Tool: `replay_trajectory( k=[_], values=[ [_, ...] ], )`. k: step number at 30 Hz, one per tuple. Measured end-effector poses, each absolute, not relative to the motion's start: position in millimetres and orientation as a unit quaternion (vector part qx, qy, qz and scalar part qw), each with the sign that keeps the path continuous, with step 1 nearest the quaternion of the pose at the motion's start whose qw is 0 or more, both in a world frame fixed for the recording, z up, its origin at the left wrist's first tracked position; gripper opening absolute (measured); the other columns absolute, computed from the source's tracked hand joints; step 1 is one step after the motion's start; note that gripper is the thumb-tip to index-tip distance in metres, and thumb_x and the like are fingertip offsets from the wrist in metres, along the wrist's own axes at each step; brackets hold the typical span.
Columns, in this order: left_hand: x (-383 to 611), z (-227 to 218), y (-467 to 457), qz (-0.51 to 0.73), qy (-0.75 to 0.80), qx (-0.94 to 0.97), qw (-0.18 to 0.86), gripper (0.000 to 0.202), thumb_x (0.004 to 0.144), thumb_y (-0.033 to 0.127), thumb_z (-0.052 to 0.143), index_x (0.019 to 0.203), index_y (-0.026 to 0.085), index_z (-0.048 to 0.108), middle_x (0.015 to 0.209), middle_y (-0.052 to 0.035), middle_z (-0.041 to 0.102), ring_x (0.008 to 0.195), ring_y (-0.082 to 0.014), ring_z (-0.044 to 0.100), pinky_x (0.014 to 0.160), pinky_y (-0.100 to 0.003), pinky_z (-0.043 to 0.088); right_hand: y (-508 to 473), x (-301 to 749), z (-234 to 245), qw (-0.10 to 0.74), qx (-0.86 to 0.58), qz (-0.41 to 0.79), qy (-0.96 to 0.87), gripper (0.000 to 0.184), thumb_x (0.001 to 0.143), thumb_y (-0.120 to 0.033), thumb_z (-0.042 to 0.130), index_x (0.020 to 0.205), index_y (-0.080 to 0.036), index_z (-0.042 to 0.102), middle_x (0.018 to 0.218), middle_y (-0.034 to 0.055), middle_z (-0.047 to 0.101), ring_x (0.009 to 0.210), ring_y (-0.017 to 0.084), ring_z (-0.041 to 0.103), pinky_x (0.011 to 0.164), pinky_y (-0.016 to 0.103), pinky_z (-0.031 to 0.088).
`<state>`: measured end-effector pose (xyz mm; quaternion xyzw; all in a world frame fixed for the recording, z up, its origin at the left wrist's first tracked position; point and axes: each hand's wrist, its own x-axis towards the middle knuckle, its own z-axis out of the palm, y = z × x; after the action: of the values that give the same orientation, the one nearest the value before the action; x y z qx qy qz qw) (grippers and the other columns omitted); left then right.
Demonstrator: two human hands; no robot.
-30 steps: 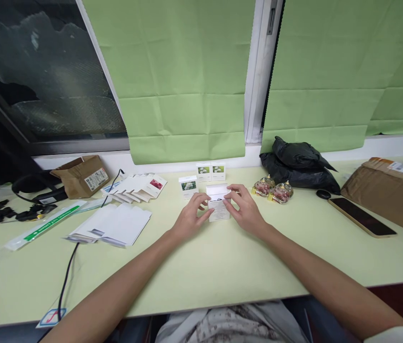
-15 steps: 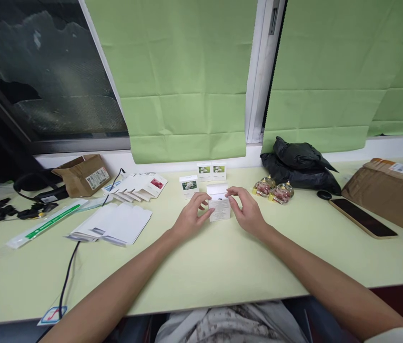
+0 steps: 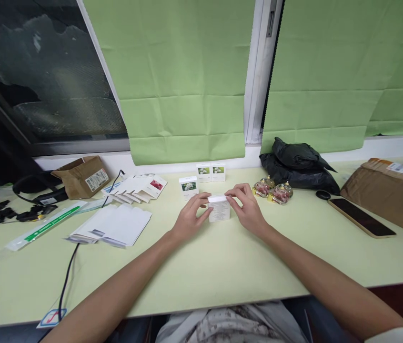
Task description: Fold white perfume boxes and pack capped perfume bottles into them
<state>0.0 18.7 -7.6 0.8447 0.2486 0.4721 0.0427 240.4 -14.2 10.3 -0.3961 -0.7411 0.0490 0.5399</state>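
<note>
A small white carton (image 3: 219, 210) with fine print on its front stands upright on the table, its top flap folded down. My left hand (image 3: 189, 216) is closed at its left side, index finger at the top corner and thumb at the side edge. At the opposite side my right hand (image 3: 247, 209) has its fingertips on the top right corner. Behind the carton stand a white box with a white-flower picture (image 3: 188, 187) and, farther back, two similar boxes, one left (image 3: 204, 172) and one right (image 3: 218, 172).
Flattened white cartons (image 3: 140, 187) and a stack of white sheets (image 3: 115, 224) lie left. To the right are two glass ornaments (image 3: 280, 193), black plastic bags (image 3: 297, 166), a phone (image 3: 362, 217) and a brown parcel (image 3: 390, 195). An opened cardboard box (image 3: 82, 177) stands back left.
The carton's top flap, which stood raised, is now folded down over the top. My fingers stay at its two upper corners.
</note>
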Motion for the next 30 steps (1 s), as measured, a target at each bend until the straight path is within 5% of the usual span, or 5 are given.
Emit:
replay_trajectory(
  k=[6,10,30],
  values=[
    [8,-1,9,0.528,0.257,0.796,0.146,0.011,0.102,0.025,0.064,0.112,0.023,0.061,0.122,-0.0086,0.067,0.111,-0.0194,0.068,0.091,-0.038,0.063,-16,238,12,0.520,-0.372,0.037,-0.768,0.025,0.110,-0.026,0.044,0.123,-0.029,0.065,0.120,0.0071,0.069,0.116,0.026,0.063,0.100,0.044,0.051],
    [12,5,5,0.536,0.272,0.786,0.144,0.017,0.103,0.024,0.061,0.120,0.025,0.064,0.114,-0.0067,0.067,0.104,-0.0178,0.067,0.086,-0.035,0.061,-17,237,12,0.516,-0.367,0.021,-0.774,0.024,0.109,-0.024,0.046,0.120,-0.029,0.066,0.111,0.0063,0.071,0.108,0.026,0.063,0.094,0.042,0.052],
    [5,1,12,0.484,0.244,0.837,0.076,0.014,0.103,0.027,0.061,0.116,0.026,0.067,0.125,-0.0104,0.062,0.117,-0.0227,0.064,0.092,-0.041,0.060,-16,239,10,0.502,-0.358,0.034,-0.787,0.030,0.102,-0.014,0.047,0.116,-0.029,0.069,0.121,0.0092,0.067,0.115,0.028,0.060,0.100,0.051,0.052]
  ],
)
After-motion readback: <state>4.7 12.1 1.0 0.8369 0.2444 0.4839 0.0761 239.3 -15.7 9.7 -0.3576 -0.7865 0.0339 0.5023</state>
